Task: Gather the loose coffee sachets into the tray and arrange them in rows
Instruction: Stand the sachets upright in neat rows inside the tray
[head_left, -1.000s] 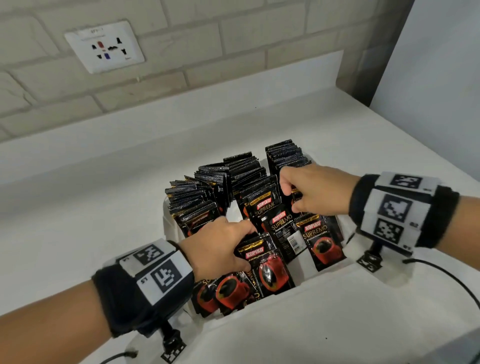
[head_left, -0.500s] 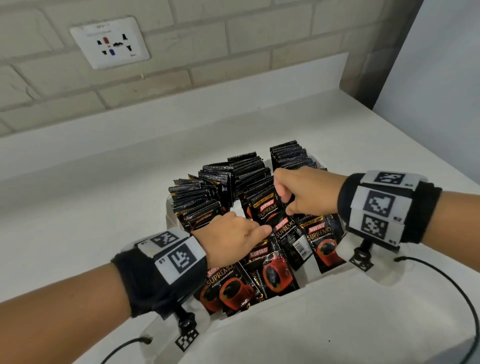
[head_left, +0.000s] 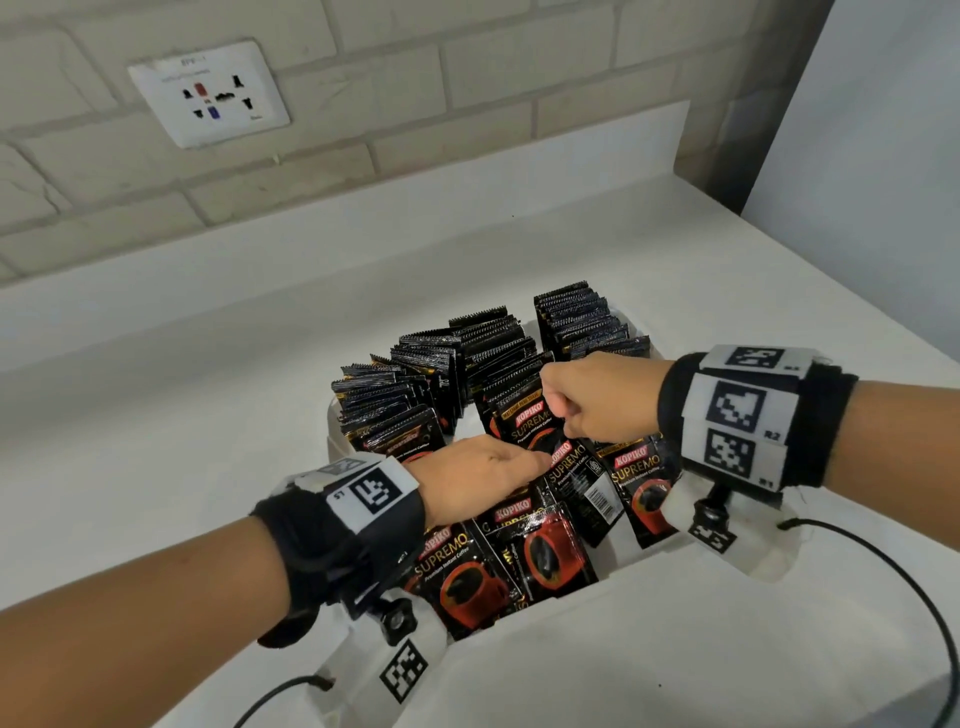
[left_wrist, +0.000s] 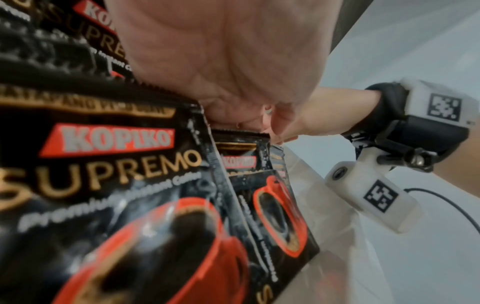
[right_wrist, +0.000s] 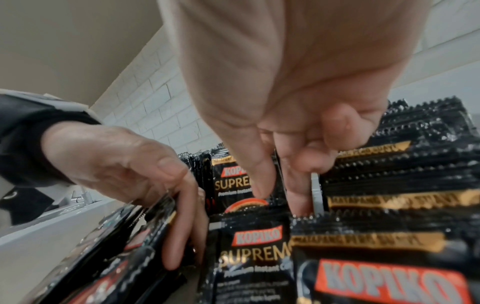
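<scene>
A white tray (head_left: 333, 446) on the counter holds black Kopiko coffee sachets. They stand on edge in a left row (head_left: 384, 405), a middle row (head_left: 488, 343) and a right row (head_left: 582, 322). Several loose sachets (head_left: 550, 551) lean at the tray's near end. My right hand (head_left: 558, 421) pinches a sachet (right_wrist: 244, 183) at the front of the middle row, thumb on its face and fingers behind. My left hand (head_left: 527, 460) reaches in from the left. Its straight fingers (right_wrist: 182, 226) press on the leaning front sachets (right_wrist: 145, 236).
A wall socket (head_left: 208, 93) sits on the brick wall behind the white counter (head_left: 156, 415). A grey panel (head_left: 872, 156) bounds the right side. Black cables (head_left: 883, 561) trail from the wrist cameras across the near counter.
My left hand has slid forward and right into the tray, closer to the right hand. The right hand has shifted slightly left while keeping its pinch on the middle row.
</scene>
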